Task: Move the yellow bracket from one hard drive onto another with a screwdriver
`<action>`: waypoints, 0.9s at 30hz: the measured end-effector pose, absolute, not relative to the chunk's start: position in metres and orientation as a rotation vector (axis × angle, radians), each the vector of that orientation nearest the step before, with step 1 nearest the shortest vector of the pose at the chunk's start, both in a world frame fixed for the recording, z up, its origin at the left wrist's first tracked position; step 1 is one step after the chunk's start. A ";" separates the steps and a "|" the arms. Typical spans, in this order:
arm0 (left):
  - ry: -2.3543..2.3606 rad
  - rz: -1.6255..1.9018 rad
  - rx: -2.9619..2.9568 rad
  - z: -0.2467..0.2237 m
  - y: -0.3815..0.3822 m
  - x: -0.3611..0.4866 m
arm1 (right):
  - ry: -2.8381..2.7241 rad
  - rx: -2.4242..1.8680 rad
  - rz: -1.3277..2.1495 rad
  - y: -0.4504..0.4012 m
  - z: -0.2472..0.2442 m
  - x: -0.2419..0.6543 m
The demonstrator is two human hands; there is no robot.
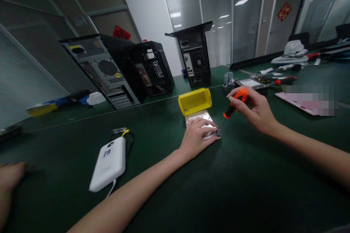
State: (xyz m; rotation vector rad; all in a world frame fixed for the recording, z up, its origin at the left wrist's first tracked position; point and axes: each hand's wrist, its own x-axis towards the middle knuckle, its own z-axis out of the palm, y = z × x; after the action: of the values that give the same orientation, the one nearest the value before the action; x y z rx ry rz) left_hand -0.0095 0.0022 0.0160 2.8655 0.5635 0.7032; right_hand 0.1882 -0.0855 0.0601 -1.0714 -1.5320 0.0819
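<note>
A silver hard drive (206, 115) lies on the green table. My left hand (195, 133) lies across it, fingers over the top and thumb along the near edge, gripping it and hiding much of its surface. In my right hand (258, 113) is a screwdriver (229, 111) with an orange and black handle, pinched between thumb and fingers. Its shaft slants down to the left, and the tip meets the drive's near right part beside my left fingertips. Whether a screw sits under the tip is hidden. Just behind the drive stands a yellow plastic box (194, 102), its hollow side facing me, with small metal bits inside.
Computer cases (109, 69) stand along the back left, another case (194, 56) behind the box. A white power bank (109, 164) with cables lies left. At right are a second drive (250, 83), pliers (284, 80) and a pink tablet-like object (298, 102). Another person's hand (12, 176) shows far left.
</note>
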 end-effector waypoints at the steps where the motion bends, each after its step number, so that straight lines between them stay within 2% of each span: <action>1: 0.567 0.703 2.854 0.016 0.003 -0.009 | -1.546 -1.079 0.084 -0.085 0.060 0.188; 15: 0.756 0.682 2.834 0.013 -0.005 -0.005 | -1.623 -1.131 -0.062 -0.086 0.061 0.188; 27: 0.717 0.724 2.837 0.012 -0.006 -0.004 | -1.653 -1.128 -0.066 -0.086 0.058 0.188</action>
State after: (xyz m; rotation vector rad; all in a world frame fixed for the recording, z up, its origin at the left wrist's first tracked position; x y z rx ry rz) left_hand -0.0042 -0.0056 0.0120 2.8367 0.7173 0.7236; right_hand 0.1880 -0.0859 0.0584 -1.1282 -1.6535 -0.0656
